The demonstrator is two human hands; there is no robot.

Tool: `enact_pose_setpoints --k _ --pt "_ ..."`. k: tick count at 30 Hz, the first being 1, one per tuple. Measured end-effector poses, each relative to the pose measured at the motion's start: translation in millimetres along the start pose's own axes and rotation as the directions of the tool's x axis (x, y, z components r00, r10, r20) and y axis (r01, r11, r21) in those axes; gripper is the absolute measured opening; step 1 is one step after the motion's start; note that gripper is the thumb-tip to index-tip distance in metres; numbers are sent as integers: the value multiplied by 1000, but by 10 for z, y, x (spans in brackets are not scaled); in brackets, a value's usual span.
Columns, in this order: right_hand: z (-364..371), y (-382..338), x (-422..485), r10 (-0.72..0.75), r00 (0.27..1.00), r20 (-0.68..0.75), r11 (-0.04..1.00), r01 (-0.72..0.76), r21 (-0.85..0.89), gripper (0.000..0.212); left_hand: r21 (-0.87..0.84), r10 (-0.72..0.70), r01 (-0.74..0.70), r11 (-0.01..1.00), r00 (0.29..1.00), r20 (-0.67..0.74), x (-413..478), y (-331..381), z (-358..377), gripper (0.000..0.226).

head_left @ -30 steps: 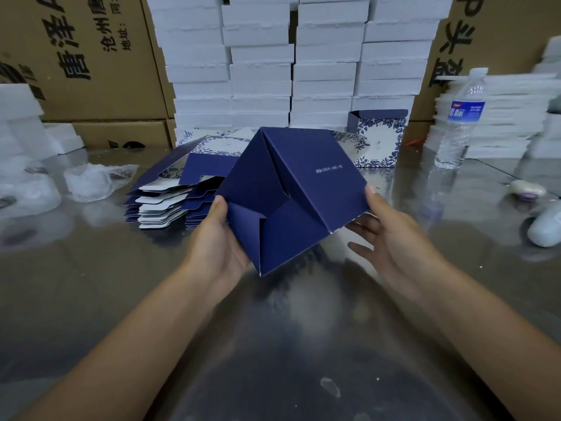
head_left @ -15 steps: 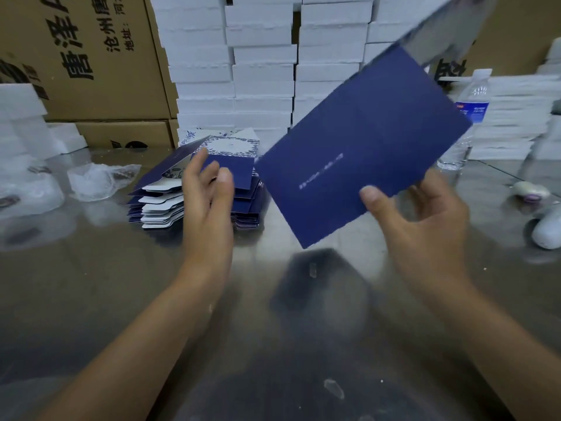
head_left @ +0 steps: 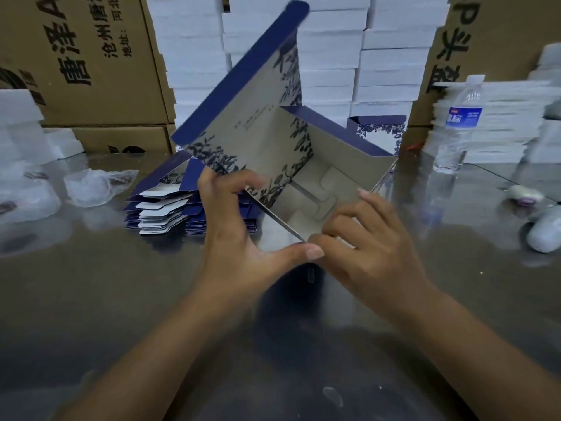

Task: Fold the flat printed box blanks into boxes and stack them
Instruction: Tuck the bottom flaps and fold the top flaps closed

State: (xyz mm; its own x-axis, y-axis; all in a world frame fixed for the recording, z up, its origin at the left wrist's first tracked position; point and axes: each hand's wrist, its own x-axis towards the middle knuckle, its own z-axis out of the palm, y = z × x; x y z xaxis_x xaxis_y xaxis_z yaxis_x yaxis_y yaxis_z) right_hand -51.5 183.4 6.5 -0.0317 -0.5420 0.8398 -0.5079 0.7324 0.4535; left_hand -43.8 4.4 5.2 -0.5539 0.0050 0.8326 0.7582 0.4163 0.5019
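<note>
At the middle of the table (head_left: 91, 299), half-erected blue printed box (head_left: 318, 153) faces open side up, lid flap tilted up and to the left. Left hand (head_left: 239, 238) grips the near-left wall: fingers curled over its edge, thumb stretched to the near corner. Right hand (head_left: 373, 247) pinches the near-right wall at that same corner, fingers curled. Stack of flat blanks (head_left: 164, 205) lies just left of the box. Water bottle (head_left: 458, 123) upright, far right.

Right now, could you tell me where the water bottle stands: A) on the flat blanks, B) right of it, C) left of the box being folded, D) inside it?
B: the water bottle stands upright, apart from and to the right of the open box.
</note>
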Motion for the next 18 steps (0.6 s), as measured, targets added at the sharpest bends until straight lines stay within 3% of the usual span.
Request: enact_pose_setpoints --k 3,7,10,14,15,17,18 --pt "-27 26 37 20 997 79 996 -27 84 24 73 -14 16 997 1000 -27 -24 -15 14 68" --pt "-155 121 93 37 962 271 958 -112 264 28 49 -63 65 997 998 -24 -12 -12 0 73" --pt "-285 173 137 140 959 246 923 -217 317 27 30 -77 78 997 997 -21 -9 -4 11 90" --pt "-333 162 288 202 960 195 947 -242 212 23 -13 -65 65 998 998 7 -9 -34 43 109" --pt "-331 155 355 187 943 273 955 -240 172 24 -14 -45 45 999 999 5 -10 -54 56 110" --pt "-306 111 505 186 828 528 971 -236 29 27 -13 -22 22 1000 1000 -11 -15 -108 88 115" --pt "-268 84 549 199 785 587 974 -223 -31 30 -13 -16 16 1000 1000 -19 -17 -137 104 119"
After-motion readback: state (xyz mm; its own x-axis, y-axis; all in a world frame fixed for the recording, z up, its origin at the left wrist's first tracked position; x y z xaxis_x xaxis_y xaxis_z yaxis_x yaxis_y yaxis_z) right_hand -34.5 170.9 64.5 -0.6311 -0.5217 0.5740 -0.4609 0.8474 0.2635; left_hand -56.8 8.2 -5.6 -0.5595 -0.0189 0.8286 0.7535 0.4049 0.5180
